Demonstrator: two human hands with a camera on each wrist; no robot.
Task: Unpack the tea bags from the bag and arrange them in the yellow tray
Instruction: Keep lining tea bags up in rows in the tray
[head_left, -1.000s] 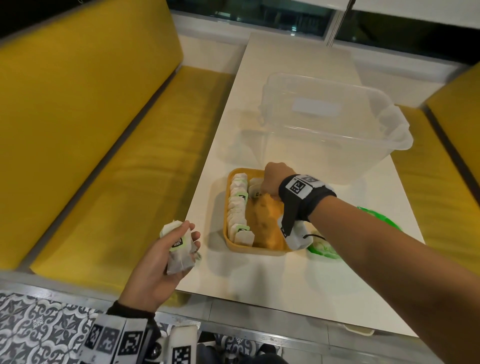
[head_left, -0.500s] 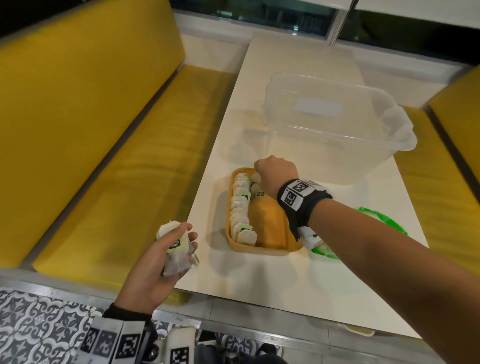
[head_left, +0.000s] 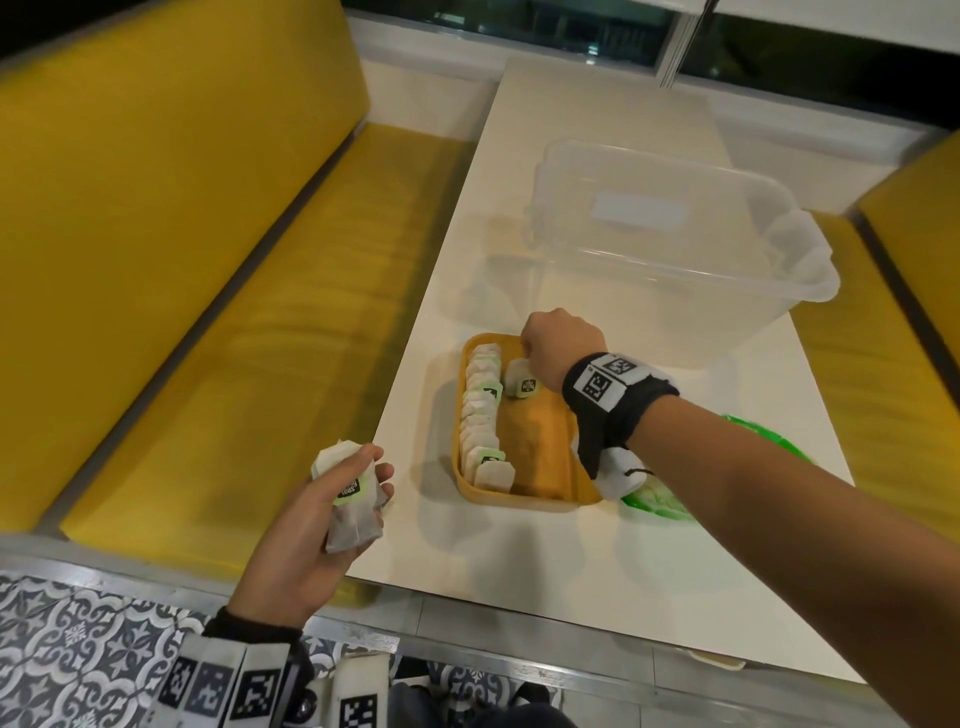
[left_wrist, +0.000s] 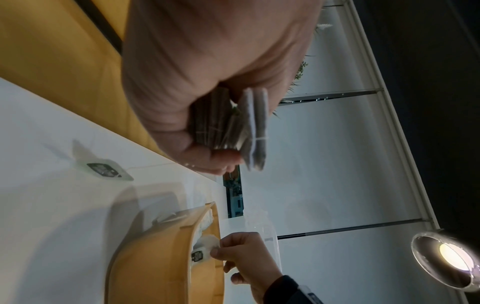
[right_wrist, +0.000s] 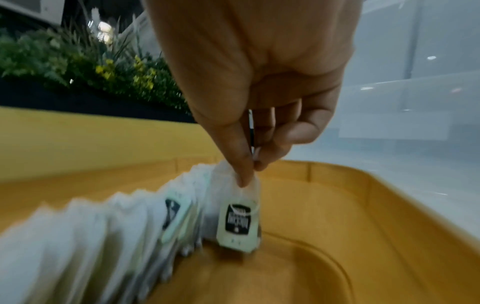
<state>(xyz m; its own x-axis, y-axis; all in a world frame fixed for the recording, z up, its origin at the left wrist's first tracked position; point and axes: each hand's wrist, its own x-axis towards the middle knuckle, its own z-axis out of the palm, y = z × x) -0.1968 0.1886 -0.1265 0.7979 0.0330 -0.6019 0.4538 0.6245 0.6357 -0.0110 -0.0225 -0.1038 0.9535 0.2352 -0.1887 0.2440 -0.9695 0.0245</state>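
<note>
Mid-placement, by the look of it — starting a second row in the yellow tray (head_left: 540, 501). Right hand (head_left: 558, 345) over the tray's far end, thumb and forefinger pressed together on the top of a single tea bag (right_wrist: 235, 207), the other fingers (right_wrist: 298, 131) curled loosely behind. Bag hanging upright, its green-and-black tag facing the near side, its lower edge at or just above the tray floor; contact there not clear from the blurred wrist view. Just to its left, a full row of tea bags (head_left: 480, 415) standing on edge along the tray's left wall, far end to near end.

Left hand (head_left: 311, 530) held off the near left edge of the surface (head_left: 519, 561), fingers wrapped around a small stack of tea bags (head_left: 350, 499), thumb across the top tag. Green bag (head_left: 670, 499) lying flat on the surface just right of the tray, partly hidden by the right forearm. Clear plastic bin (head_left: 675, 249) beyond the tray.

Next, probably: settle the bag upright at the tray's far wall and release without tipping it — then pick another from the left-hand stack.
</note>
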